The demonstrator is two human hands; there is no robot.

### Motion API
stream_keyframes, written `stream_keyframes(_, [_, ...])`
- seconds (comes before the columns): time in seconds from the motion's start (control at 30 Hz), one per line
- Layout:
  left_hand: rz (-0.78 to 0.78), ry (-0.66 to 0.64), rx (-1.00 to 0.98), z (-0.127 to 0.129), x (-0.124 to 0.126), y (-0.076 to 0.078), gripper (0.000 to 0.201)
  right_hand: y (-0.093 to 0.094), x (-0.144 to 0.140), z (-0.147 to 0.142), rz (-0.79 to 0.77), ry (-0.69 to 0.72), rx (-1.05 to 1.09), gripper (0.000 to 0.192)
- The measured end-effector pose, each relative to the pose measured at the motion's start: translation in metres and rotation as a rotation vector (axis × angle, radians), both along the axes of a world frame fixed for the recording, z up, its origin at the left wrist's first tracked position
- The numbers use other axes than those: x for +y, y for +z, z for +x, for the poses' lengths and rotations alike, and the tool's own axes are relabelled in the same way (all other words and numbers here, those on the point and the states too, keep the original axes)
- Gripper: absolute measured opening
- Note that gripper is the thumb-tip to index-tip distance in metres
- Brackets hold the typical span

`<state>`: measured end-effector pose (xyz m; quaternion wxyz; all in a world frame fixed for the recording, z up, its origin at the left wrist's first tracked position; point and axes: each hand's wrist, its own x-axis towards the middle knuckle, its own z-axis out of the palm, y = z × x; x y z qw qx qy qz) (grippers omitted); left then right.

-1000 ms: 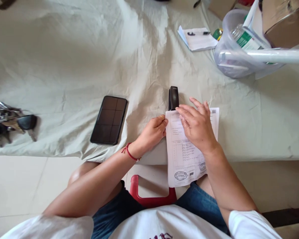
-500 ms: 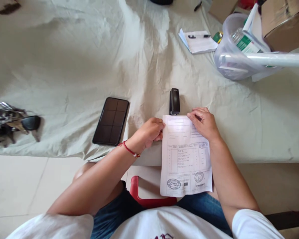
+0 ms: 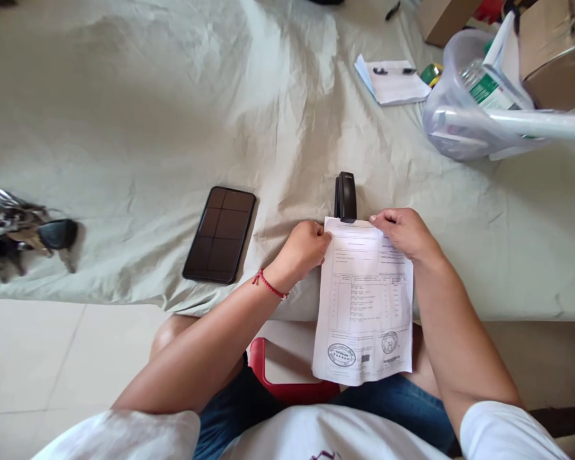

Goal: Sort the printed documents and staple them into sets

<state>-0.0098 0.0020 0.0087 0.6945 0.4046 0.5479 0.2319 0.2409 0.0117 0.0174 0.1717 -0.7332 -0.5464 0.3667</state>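
Both hands pinch the top corners of the printed white paper form (image 3: 364, 300): my left hand (image 3: 303, 250) has curled fingers closed on its upper left corner, my right hand (image 3: 405, 233) grips the upper right edge w/ thumb and fingers. The sheet's long axis runs toward me; its top lies on the wrinkled pale green tablecloth (image 3: 148, 115), and the stamped lower half hangs off the table edge over my lap. The small black plastic stapler (image 3: 345, 195) sits just beyond the top edge, long axis pointing away from me, approx. in line w/ the sheet's upper left part. Its near tip looks to meet or slip under the paper, can't tell which. Left hand is nearer it. Paper is thin, limp; cloth soft, creased; stapler hard, glossy. A flat black smartphone (image 3: 220, 234) lies left of my hands.
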Motion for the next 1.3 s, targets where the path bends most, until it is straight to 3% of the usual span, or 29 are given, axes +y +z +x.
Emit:
stream_keyframes(0.17, [0.135,-0.099,0.221,-0.002,0.000,0.000,0.058,0.007,0.000,-0.001,-0.060,0.051,-0.037,0.060])
stream_keyframes(0.37, [0.286,-0.143,0.452,0.006,0.003,0.011,0.059,0.008,-0.001,-0.002,-0.076,0.041,-0.065,0.055])
stream_keyframes(0.63, [0.257,-0.116,0.366,0.009,0.004,0.005,0.060,0.008,0.005,0.002,-0.039,-0.076,-0.086,0.043])
stream_keyframes(0.8, [0.255,-0.156,0.376,0.009,0.005,0.006,0.063,0.005,0.007,0.009,-0.038,-0.046,-0.152,0.034])
stream_keyframes(0.87, [0.256,-0.160,0.387,0.009,0.006,0.007,0.064,0.002,0.003,0.007,0.074,-0.001,-0.242,0.026])
stream_keyframes(0.93, [0.258,-0.167,0.395,0.010,0.007,0.006,0.064,-0.001,-0.005,0.000,0.311,0.062,-0.331,0.015])
stream_keyframes(1.03, [0.277,-0.191,0.412,0.011,0.008,0.004,0.064,-0.005,-0.024,-0.017,0.651,0.223,-0.390,0.040])
stream_keyframes(1.1, [0.308,-0.210,0.431,0.011,0.009,0.004,0.063,-0.008,-0.036,-0.030,0.705,0.356,-0.415,0.052])
stream_keyframes(1.17, [0.328,-0.228,0.454,0.011,0.008,0.005,0.061,-0.012,-0.044,-0.040,0.665,0.430,-0.456,0.059])
stream_keyframes(1.3, [0.316,-0.261,0.474,0.012,0.007,0.007,0.055,-0.023,-0.048,-0.047,0.605,0.462,-0.524,0.069])
